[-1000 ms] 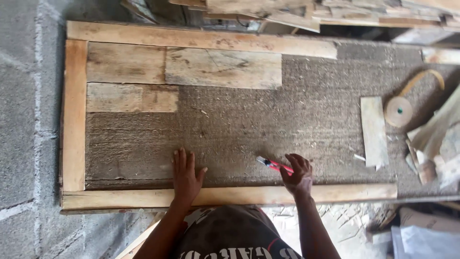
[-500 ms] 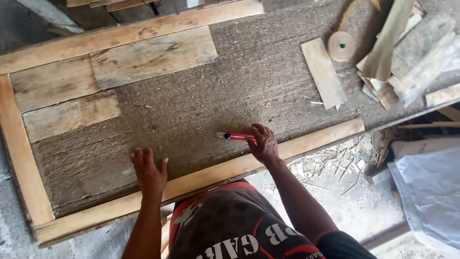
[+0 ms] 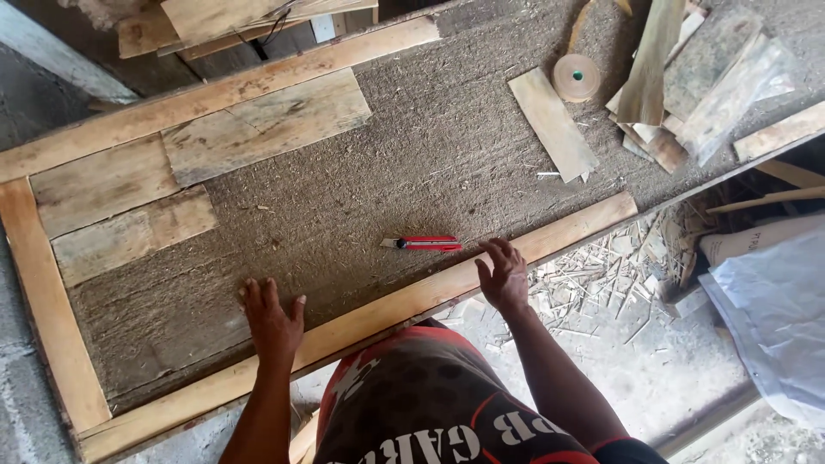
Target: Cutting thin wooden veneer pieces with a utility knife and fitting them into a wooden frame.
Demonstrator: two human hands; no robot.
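— Where is the knife?

— Red knife (image 3: 423, 244), lying flat on the rough grey board (image 3: 412, 163), blade end pointing left. Just above the lower wooden strip (image 3: 387, 311) of the frame, not touching it.

— And relative to the hands?

— Just up and to the left of the right hand (image 3: 504, 275) — near, but apart. Well to the right of the left hand (image 3: 271, 314).

— State of the right hand?

— Open, gripping nothing. Resting on the lower strip, fingers (image 3: 503, 252) curled slightly and reaching onto the board.

— Left hand?

— Open too, palm down, fingers spread. Lying flat across the board's edge and the same strip.

— Anything else on the board?

— Three pale planks (image 3: 198, 163) fitted into the upper left corner, inside the frame. A loose short plank (image 3: 552, 123) lying slantwise at upper right, with a roll of tape (image 3: 576, 77) just beside its top end. Beyond that, a heap of wood offcuts (image 3: 687, 86). Shavings (image 3: 619, 275) scattered on the floor below the right end, and a white sack (image 3: 773, 309) at far right.
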